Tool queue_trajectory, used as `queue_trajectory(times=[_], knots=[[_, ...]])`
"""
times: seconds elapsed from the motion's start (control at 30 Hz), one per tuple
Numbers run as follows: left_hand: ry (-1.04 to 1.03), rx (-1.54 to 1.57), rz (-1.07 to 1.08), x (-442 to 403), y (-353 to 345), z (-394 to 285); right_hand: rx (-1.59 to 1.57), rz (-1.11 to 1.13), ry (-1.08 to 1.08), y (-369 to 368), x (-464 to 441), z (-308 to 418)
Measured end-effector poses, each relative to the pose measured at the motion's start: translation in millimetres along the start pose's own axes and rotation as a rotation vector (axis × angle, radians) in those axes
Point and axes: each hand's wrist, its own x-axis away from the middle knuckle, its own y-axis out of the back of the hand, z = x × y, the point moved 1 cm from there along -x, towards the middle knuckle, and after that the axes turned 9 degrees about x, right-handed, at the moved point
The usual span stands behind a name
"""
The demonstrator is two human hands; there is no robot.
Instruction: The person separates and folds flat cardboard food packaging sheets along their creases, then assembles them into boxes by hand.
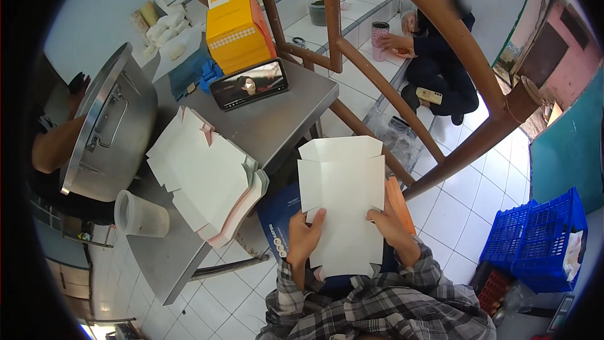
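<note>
A flat, white cardboard box blank [343, 208] with cut flaps lies over the lap, its far end pointing away. My left hand [304, 237] grips its left edge, thumb on top and fingers underneath. On the opposite edge, my right hand [394, 234] holds it the same way, thumb on top. A stack of similar white blanks [204, 179] rests on the metal table to the left. Beneath the held blank, a dark blue printed item [272, 217] and an orange item [400, 204] partly show.
The metal table [296, 104] bears a phone [250, 84], yellow boxes [236, 31], a plastic tub [142, 214] and a large metal pot [116, 126]. Brown railing [462, 141] crosses ahead; beyond it sits a person [440, 56] with a pink tumbler. Blue crates [535, 236] stand right.
</note>
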Motion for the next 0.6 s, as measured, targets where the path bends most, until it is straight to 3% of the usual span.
queue_trajectory(times=[0.1, 0.17, 0.23, 0.33, 0.43, 0.53, 0.6], knots=[[0.079, 0.129, 0.023, -2, 8, 10, -0.172, 0.276, -0.246, 24, 9, 18], [0.097, 0.218, 0.053, -4, 11, 14, -0.308, 0.409, -0.291, 33, 14, 23], [0.114, 0.274, 0.071, -5, 12, 23, -0.425, 0.463, -0.164, 38, 17, 22], [0.150, 0.289, 0.102, -6, 11, 32, -0.505, 0.502, -0.144, 43, 18, 13], [0.234, 0.241, 0.138, -2, 10, 29, -0.242, 0.578, -0.197, 52, 11, 16], [0.266, 0.128, 0.135, -4, 7, 25, 0.271, 0.576, -0.484, 55, 12, 51], [0.185, 0.091, 0.097, 1, 8, 37, 0.311, 0.566, -0.395, 55, 9, 27]])
